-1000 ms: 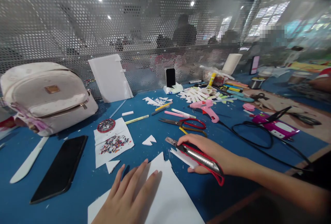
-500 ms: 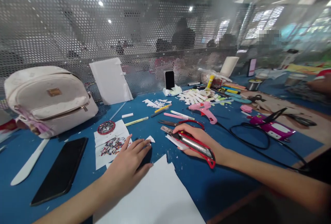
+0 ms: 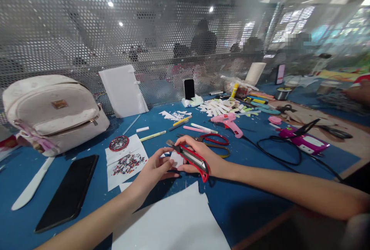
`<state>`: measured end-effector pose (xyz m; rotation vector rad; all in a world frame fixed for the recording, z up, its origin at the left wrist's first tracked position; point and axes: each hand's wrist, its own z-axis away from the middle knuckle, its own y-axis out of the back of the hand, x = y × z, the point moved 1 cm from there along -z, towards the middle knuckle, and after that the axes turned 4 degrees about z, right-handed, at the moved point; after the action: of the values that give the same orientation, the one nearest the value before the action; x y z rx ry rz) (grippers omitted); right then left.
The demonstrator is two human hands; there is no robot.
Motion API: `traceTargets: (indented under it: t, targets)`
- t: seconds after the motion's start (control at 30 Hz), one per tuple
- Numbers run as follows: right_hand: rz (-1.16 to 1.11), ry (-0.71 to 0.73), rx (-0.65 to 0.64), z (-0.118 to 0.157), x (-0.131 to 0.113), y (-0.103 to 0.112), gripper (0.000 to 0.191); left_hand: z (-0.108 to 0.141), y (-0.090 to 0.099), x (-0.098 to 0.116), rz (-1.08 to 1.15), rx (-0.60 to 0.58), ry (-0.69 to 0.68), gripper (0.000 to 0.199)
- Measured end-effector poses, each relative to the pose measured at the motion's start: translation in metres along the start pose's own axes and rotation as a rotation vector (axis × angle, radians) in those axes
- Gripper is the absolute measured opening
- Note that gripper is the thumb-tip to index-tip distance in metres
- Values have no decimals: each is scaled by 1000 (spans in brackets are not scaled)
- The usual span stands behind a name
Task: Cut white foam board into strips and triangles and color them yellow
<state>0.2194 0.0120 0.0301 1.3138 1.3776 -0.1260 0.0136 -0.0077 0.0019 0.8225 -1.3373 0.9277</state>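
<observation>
Mid-frame, we see right hand (image 3: 210, 155) holding cutter (image 3: 193, 158), tilted toward upper left. Left hand (image 3: 156, 168) pinches white piece (image 3: 177, 160) just below.

Left fingers (image 3: 163, 166) on a small white piece (image 3: 177, 160), right fingers (image 3: 184, 139) around a red-and-black cutter (image 3: 194, 159), above a blue table (image 3: 96, 200)

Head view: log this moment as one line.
left hand: at small white piece | right hand: holds red-black utility knife | nearby: large white sheet on blue tabletop

Scissors (image 3: 201, 138), pink glue gun (image 3: 229, 120) obstruct beyond hands (image 3: 215, 162); tabletop (image 3: 245, 153) free just right of scissors.
</observation>
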Motion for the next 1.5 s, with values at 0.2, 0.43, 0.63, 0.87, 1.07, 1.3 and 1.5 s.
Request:
traceTargets:
  t: [0.2,0.43,0.63,0.87,1.07,1.3,1.5]
  targets:
    - [-105,-37,108,7,-6,6,35,0,15,5,-117,-47,2,49]
    - [-112,-131,129,20,8,17,28,14,31,25,-477,-69,-94,25]
    - [38,-56,122,24,10,15,25,22,32,31,-692,-95,-210,29]
    - [306,63,65,23,0,13,24,40,24,12,-999,-139,-308,45]
    - [358,120,31,18,3,11,23,45,27,5,-1134,-139,-317,50]
    - [377,176,-43,11,1,11,24,44,26,7,-1170,-130,-428,44]
    - [329,213,-65,9,7,10,26,41,26,15,-1240,-153,-466,35]
